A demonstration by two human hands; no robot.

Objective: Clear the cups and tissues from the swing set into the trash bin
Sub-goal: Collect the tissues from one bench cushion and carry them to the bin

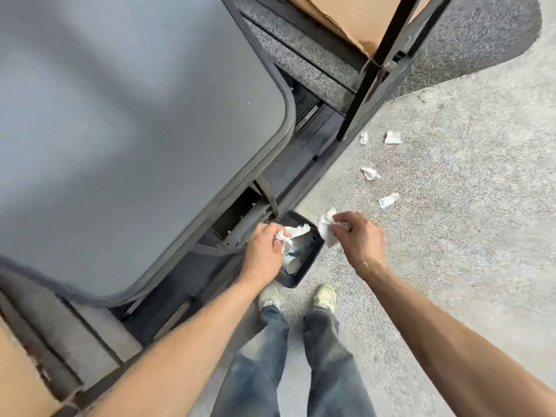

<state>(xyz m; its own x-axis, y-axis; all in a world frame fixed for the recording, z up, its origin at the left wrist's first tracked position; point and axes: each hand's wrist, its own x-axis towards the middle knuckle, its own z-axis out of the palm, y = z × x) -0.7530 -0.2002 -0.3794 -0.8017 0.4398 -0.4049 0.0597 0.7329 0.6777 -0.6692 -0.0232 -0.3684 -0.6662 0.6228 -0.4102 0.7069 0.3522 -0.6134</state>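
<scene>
A black rectangular trash bin (313, 260) stands on the floor by the swing set's frame, just ahead of my feet. Inside it lie a pale blue paper cup (291, 265) and a white tissue (298, 230). My left hand (264, 251) hovers over the bin's left side and pinches a crumpled white tissue (282, 238). My right hand (359, 236) is just right of the bin and grips another crumpled tissue (326, 231) above its rim. Several crumpled tissues lie on the floor beyond, among them one tissue (370, 173) and another tissue (388, 200).
A large grey table top (120, 130) of the swing set fills the left. Dark metal frame posts (373, 70) rise at the upper middle, with brown cardboard (346, 16) above. My shoes (325, 296) stand on speckled grey floor (466, 236) to the right.
</scene>
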